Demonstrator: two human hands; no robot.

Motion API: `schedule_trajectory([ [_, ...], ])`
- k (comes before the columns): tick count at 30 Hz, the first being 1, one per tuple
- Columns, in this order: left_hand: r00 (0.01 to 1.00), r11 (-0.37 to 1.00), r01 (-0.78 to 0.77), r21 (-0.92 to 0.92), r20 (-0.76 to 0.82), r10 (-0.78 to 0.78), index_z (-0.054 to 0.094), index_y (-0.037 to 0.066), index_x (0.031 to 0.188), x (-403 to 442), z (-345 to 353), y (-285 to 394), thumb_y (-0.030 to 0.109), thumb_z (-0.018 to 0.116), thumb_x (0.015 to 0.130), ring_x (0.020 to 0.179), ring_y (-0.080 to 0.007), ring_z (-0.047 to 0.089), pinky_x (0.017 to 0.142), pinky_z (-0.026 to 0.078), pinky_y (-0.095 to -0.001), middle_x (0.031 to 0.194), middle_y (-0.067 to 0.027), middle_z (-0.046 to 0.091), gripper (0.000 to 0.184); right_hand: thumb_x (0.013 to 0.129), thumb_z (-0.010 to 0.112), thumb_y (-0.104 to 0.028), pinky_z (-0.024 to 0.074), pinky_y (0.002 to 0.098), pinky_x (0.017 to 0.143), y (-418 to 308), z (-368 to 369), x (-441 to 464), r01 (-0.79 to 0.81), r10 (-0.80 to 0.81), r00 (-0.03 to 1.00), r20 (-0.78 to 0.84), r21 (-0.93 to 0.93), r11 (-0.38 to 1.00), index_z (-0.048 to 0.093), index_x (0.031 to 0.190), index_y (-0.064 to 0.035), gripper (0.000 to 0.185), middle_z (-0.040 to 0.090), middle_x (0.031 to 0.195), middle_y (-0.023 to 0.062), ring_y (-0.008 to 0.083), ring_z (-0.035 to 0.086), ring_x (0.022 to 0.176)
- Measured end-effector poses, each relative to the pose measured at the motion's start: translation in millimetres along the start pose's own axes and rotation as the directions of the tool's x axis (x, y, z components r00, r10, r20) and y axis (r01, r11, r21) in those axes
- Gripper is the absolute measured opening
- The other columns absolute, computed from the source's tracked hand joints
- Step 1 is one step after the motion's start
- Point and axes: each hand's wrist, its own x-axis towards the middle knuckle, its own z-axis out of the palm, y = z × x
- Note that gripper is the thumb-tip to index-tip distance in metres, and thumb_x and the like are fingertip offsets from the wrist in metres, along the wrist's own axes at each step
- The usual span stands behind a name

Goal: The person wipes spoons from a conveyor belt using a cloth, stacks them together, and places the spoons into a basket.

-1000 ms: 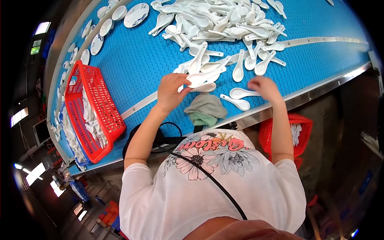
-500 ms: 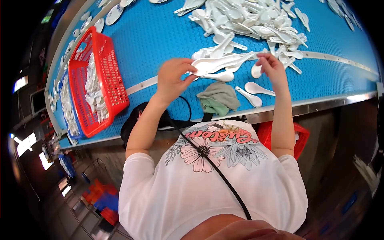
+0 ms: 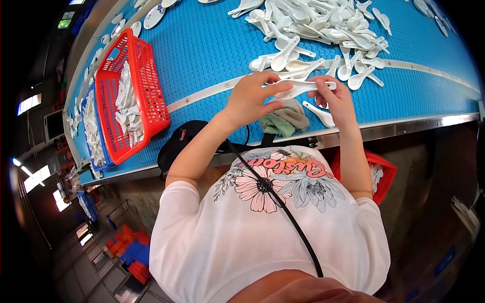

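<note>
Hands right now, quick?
Left hand: at the bowl end of a white soup spoon; grip can't be told.
Right hand: closed on that spoon's handle.

Blue textured tabletop (image 3: pixel 197 63): heap of white ceramic spoons (image 3: pixel 323 22) at far side, R of ctr. Red perforated plastic basket (image 3: pixel 149 86) at L, spoons in it; blue plastic crate (image 3: pixel 104 160) just L of that, also w/ spoons. Crumpled grey-green cloth (image 3: pixel 287 117) nr front edge, 1 white ceramic spoon (image 3: pixel 321 116) just R. Small red plastic basket (image 3: pixel 387 178) below edge, R, spoons inside.

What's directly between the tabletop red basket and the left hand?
Head view: only bare blue table, crossed by a white strip, between the red basket and left hand.
</note>
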Motion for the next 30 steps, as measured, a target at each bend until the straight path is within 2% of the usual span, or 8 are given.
schedule_trajectory([
  [18,0.984,0.975,-0.016,-0.221,0.171,0.055,0.062,0.015,0.076,4,32,52,0.018,0.067,0.068,0.101,-0.0229,0.047,0.08,0.042,-0.0332,0.112,-0.004,0.051,0.01,0.085,0.053,-0.026,0.0333,0.0143,0.05,3,-73,-92,0.01,-0.043,0.936,-0.348,-0.095,0.995,0.061,0.094,-0.0046,0.025,0.061,0.069,0.001,0.0012,0.045,0.054],
  [20,0.98,0.977,-0.029,-0.211,0.187,0.07,0.063,0.015,0.08,5,32,54,0.017,0.067,0.069,0.101,-0.0227,0.048,0.08,0.041,-0.0328,0.112,-0.0043,0.052,0.012,0.084,0.051,-0.015,0.0374,0.018,0.055,8,-117,-128,0.077,-0.044,0.986,-0.162,0.203,0.976,0.057,0.09,0.0005,0.018,0.056,0.07,0.0042,0.0084,0.05,0.06],
  [22,0.977,0.981,-0.04,-0.19,0.197,0.079,0.063,0.014,0.083,6,30,49,0.015,0.067,0.069,0.101,-0.0226,0.048,0.08,0.041,-0.0324,0.112,-0.0045,0.052,0.015,0.08,0.055,-0.014,0.0387,0.0237,0.059,46,-163,-177,0.316,-0.171,0.923,-0.345,0.426,0.848,0.053,0.085,0.0,0.015,0.054,0.077,0.0064,0.0124,0.05,0.069],
  [23,0.977,0.984,-0.021,-0.174,0.205,0.057,0.062,0.013,0.085,3,28,44,0.015,0.067,0.07,0.099,-0.0226,0.049,0.08,0.041,-0.0319,0.112,-0.0052,0.052,0.016,0.08,0.055,-0.015,0.0405,0.0245,0.057,52,-184,-193,0.283,-0.236,0.959,-0.157,0.473,0.835,0.054,0.087,-0.0008,0.015,0.054,0.07,0.0048,0.0137,0.051,0.064],
  [24,0.976,0.987,0.0,-0.161,0.214,0.035,0.061,0.012,0.087,1,26,40,0.016,0.066,0.07,0.098,-0.0226,0.05,0.08,0.042,-0.0315,0.111,-0.0058,0.052,0.018,0.082,0.053,-0.018,0.0413,0.0241,0.055,52,-202,-214,-0.053,0.112,0.953,-0.283,0.207,0.977,0.055,0.088,-0.001,0.018,0.054,0.064,0.0035,0.0141,0.051,0.058],
  [25,0.977,0.987,0.002,-0.163,0.213,0.034,0.061,0.012,0.087,-1,26,35,0.016,0.066,0.07,0.098,-0.0226,0.05,0.08,0.042,-0.0315,0.111,-0.0058,0.052,0.018,0.084,0.052,-0.022,0.0419,0.0253,0.052,41,-186,-217,-0.375,0.193,0.826,-0.529,-0.26,0.89,0.057,0.086,0.0,0.023,0.056,0.063,0.0034,0.0141,0.053,0.054],
  [26,0.978,0.986,0.066,-0.153,0.208,-0.034,0.061,0.01,0.087,-3,25,29,0.016,0.066,0.07,0.098,-0.0225,0.051,0.079,0.042,-0.031,0.11,-0.0064,0.053,0.018,0.084,0.052,-0.022,0.0419,0.0253,0.052,40,-182,-220,-0.376,0.193,0.826,-0.53,-0.262,0.889,0.057,0.086,0.0,0.023,0.056,0.063,0.0034,0.0141,0.053,0.054],
  [30,0.971,0.972,0.16,-0.17,0.202,-0.125,0.06,0.007,0.087,-3,23,18,0.016,0.065,0.072,0.094,-0.021,0.053,0.077,0.043,-0.0293,0.107,-0.0075,0.054,0.018,0.085,0.053,-0.024,0.0458,0.0239,0.058,44,-175,-236,-0.56,-0.366,0.494,-0.789,-0.61,0.56,0.059,0.09,0.0017,0.027,0.061,0.072,0.0039,0.0121,0.059,0.065],
])
